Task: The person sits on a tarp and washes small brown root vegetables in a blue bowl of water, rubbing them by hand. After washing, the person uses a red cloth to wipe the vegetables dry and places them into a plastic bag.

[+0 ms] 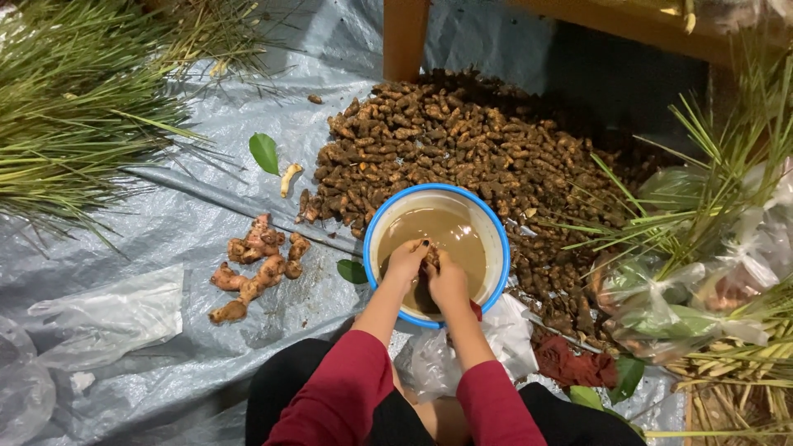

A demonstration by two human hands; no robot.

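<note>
The blue-rimmed basin [436, 252] of muddy water sits on the grey tarp [165, 223], hemmed by the root pile [462, 153] behind; open tarp lies left. Clear plastic bags [107, 318] lie lower left. Left hand [405, 261] and right hand [448, 283] close together on a small root [430, 257], seemingly half submerged in the water.

Bright overhead light, glare on the tarp [206, 206], dark corners, sharp focus
</note>
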